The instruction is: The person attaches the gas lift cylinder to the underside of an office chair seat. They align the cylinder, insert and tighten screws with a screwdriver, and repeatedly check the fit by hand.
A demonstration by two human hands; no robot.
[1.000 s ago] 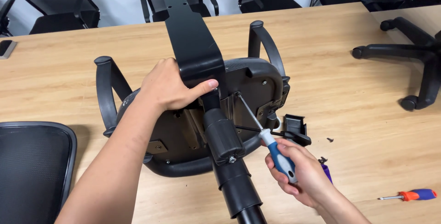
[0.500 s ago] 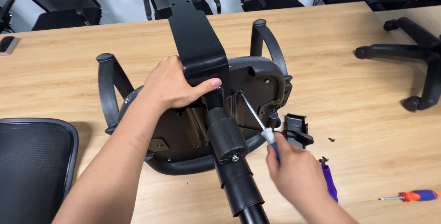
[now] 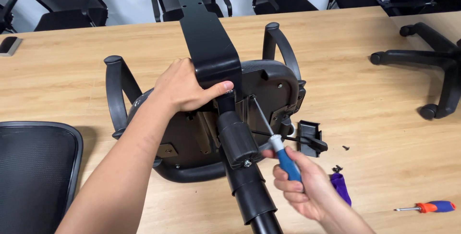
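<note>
On the wooden worktop (image 3: 365,95) an upturned chair seat (image 3: 269,85) lies with its armrests up. The left hand (image 3: 185,87) presses on the black bracket (image 3: 209,47) bolted to the seat's underside, fingers wrapped over its lower edge. The right hand (image 3: 300,186) has its fingers clamped on a blue-handled screwdriver (image 3: 278,147), whose tip meets the seat plate beside the gas cylinder (image 3: 245,171). A second screwdriver (image 3: 427,207) lies well apart at the right, near loose screws (image 3: 338,168).

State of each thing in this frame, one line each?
Chair seat: upside down on the table.
Left hand: gripping the black bracket.
Right hand: holding the blue-handled screwdriver, tip at the seat's underside.
Orange-handled screwdriver: lying flat, untouched.
Wheeled base: lying detached.
</note>
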